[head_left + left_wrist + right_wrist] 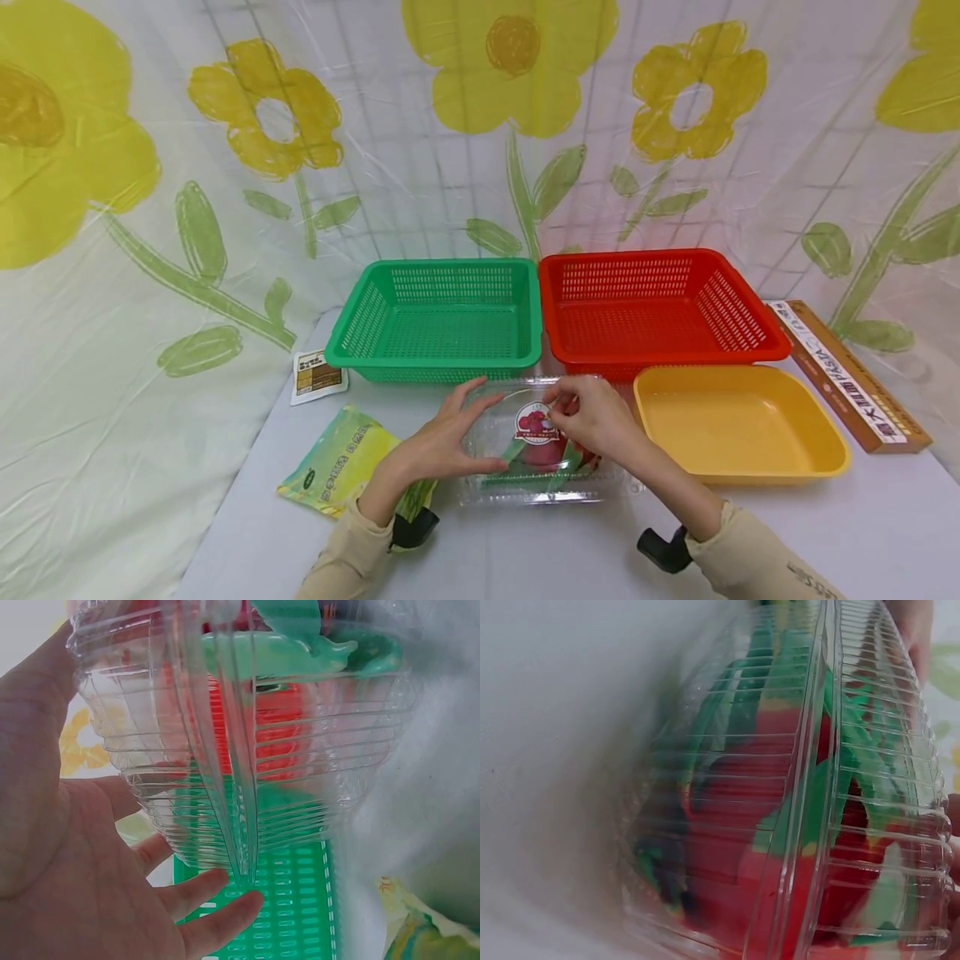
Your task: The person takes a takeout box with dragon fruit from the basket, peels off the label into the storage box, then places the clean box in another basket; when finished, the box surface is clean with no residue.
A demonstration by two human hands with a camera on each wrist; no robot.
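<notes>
A clear plastic clamshell box (487, 421) lies closed on the table, with red dragon fruit (543, 454) with green scales inside it. On its lid is a round white sticker (534, 423) with a pink fruit picture. My left hand (442, 442) spreads its fingers and thumb around the left end of the box; in the left wrist view its fingers (225, 915) are extended along the box's end. Over the lid, my right hand (592, 417) has thumb and forefinger pinched at the sticker's right edge. The right wrist view shows the fruit (735, 862) through the ribbed plastic.
Behind the box stand a green basket (435, 367) and a red basket (667, 354). A yellow tub (738, 421) is at the right, with a long pasta box (847, 375) beyond. Left lie a yellow-green bag (337, 467) and a small brown-and-white packet (318, 375).
</notes>
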